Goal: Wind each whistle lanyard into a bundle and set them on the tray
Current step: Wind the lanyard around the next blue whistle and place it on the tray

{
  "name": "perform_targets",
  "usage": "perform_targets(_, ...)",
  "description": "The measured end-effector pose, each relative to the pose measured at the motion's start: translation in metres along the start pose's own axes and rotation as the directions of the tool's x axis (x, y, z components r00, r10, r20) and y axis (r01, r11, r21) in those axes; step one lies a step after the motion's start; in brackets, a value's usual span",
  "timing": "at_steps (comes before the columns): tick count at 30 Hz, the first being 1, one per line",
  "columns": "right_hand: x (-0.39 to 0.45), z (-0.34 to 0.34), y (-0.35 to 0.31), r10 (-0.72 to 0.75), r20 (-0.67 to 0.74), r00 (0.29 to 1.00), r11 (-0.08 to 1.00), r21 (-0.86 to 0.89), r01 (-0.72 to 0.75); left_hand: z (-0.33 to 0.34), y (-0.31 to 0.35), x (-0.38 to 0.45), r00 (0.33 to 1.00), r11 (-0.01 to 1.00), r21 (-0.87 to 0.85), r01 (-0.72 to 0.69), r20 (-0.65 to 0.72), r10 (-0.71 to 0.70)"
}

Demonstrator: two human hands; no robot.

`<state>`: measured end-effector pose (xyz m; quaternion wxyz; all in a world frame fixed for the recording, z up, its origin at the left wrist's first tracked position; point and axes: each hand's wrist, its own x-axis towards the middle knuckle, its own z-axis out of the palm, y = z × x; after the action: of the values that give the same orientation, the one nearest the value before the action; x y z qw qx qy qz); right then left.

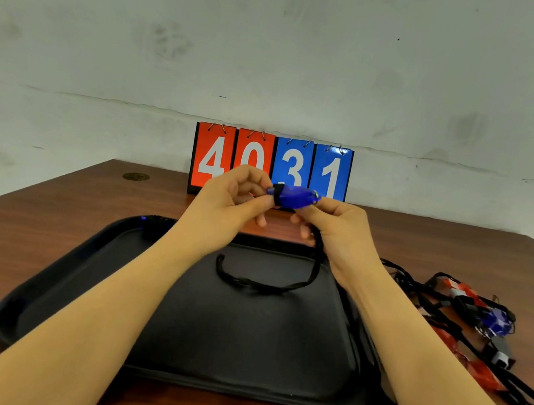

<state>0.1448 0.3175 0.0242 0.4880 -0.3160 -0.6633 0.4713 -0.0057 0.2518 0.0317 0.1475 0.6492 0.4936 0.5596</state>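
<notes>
Both hands, left hand (237,194) and right hand (341,226), pinch a blue whistle (295,196) above the black tray (78,265), its lanyard (257,283) trailing down.

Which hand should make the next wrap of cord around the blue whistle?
Probably the left hand: it pinches the wrap at the blue whistle, while the right hand holds the body and the black cord.

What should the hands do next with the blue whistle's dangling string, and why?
Probably wrap another turn of the black cord round the blue whistle, because both the left hand and right hand hold it while most cord hangs loose over the tray.
</notes>
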Motion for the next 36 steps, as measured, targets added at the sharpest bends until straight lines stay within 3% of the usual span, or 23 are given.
perform_targets(3,-0.003,0.003,0.000,-0.072,0.089,0.993,0.992,-0.097,0.081,-0.001,-0.003,0.003,0.996,0.998,-0.058,0.030,-0.086,-0.035)
perform_targets(9,-0.007,0.008,0.001,-0.122,0.225,0.967,0.959,-0.225,0.174,-0.002,-0.013,0.007,0.972,0.994,0.027,0.104,-0.215,-0.096)
perform_targets(14,-0.010,0.009,-0.002,-0.106,0.289,0.951,0.955,-0.238,0.179,-0.003,-0.018,0.007,0.970,0.979,0.144,0.144,-0.216,-0.111)
perform_targets(21,-0.011,0.009,-0.007,-0.145,0.315,0.938,0.946,-0.235,0.225,-0.002,-0.017,0.007,0.986,0.960,0.265,0.092,-0.156,-0.051)
perform_targets(23,-0.011,0.012,-0.003,-0.245,0.288,0.926,0.852,-0.392,0.347,-0.003,-0.019,0.007,0.987,0.952,0.294,0.084,-0.158,-0.038)
perform_targets(24,-0.010,0.012,-0.002,-0.355,0.277,0.893,0.730,-0.515,0.450,-0.003,-0.019,0.007,0.987,0.950,0.303,0.079,-0.157,-0.032)
perform_targets(26,-0.007,0.013,0.004,-0.598,0.312,0.738,0.385,-0.695,0.607,-0.002,-0.019,0.006,0.989,0.955,0.288,0.063,-0.150,-0.020)
perform_targets(27,-0.005,0.012,0.006,-0.669,0.331,0.665,0.266,-0.729,0.630,-0.001,-0.018,0.005,0.989,0.960,0.275,0.056,-0.146,-0.016)
perform_targets(28,-0.004,0.011,0.007,-0.707,0.327,0.627,0.217,-0.744,0.632,-0.001,-0.017,0.005,0.989,0.962,0.267,0.055,-0.144,-0.016)
perform_targets(36,-0.001,0.010,0.010,-0.684,0.300,0.665,0.245,-0.764,0.597,0.001,-0.021,0.008,0.993,0.935,0.337,0.108,-0.080,-0.086)
